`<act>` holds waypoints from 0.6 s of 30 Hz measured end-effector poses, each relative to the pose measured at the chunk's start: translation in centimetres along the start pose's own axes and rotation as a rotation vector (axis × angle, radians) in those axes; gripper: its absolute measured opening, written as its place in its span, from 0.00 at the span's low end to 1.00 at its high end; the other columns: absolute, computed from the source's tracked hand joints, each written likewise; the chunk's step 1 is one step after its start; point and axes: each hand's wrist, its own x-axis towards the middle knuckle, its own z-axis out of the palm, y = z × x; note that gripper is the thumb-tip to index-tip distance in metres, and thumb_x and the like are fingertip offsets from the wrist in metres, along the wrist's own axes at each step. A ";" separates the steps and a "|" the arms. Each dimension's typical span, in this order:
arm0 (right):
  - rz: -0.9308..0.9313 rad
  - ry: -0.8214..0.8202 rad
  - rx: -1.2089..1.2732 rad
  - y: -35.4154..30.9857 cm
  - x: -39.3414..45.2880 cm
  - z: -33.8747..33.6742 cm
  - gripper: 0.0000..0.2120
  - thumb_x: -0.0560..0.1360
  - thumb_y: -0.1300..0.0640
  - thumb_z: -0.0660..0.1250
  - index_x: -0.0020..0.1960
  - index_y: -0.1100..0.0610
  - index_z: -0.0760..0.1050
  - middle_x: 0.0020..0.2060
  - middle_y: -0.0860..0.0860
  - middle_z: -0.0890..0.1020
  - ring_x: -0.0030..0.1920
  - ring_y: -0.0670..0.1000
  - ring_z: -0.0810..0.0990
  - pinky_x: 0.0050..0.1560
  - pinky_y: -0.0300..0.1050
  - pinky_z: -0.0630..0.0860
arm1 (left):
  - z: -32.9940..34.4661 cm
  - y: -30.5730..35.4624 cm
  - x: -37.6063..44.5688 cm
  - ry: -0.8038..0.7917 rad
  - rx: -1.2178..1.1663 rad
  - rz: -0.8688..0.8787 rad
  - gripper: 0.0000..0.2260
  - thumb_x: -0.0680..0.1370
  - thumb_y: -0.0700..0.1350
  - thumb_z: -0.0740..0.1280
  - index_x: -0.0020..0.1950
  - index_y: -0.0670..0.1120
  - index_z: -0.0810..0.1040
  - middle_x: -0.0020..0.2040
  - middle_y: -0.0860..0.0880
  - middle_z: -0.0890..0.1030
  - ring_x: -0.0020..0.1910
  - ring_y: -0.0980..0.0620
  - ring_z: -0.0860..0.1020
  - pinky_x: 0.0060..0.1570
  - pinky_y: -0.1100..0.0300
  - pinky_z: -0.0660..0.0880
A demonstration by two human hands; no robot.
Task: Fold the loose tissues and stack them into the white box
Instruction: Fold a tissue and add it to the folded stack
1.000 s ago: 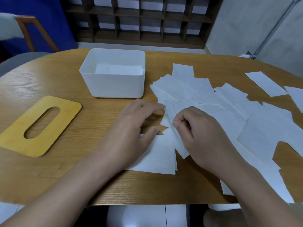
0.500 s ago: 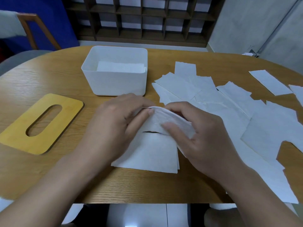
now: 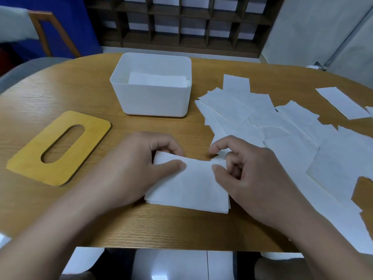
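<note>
The left hand (image 3: 139, 168) covers the left end of the folded tissue (image 3: 189, 184), and the right hand (image 3: 250, 178) covers its right end, so the pinched corners cannot be made out. The near wall of the white box (image 3: 153, 100) hides all but the top of the stacked tissues (image 3: 157, 79) inside it. The loose tissues (image 3: 282, 138) overlap one another and run off the right edge, their number unclear. Both forearms are cut off at the bottom edge. A chair (image 3: 40, 31) at far left is blurred and partly out of frame
</note>
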 end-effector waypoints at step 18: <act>-0.077 -0.034 -0.095 0.8 0.2 0.7 0.15 0.80 0.46 0.74 0.66 0.40 0.79 0.56 0.33 0.79 0.61 0.42 0.76 0.61 0.40 0.74 | 0.5 1.8 -0.1 -0.184 0.449 -0.013 0.28 0.71 0.76 0.69 0.68 0.68 0.69 0.55 0.68 0.71 0.58 0.62 0.67 0.54 0.62 0.67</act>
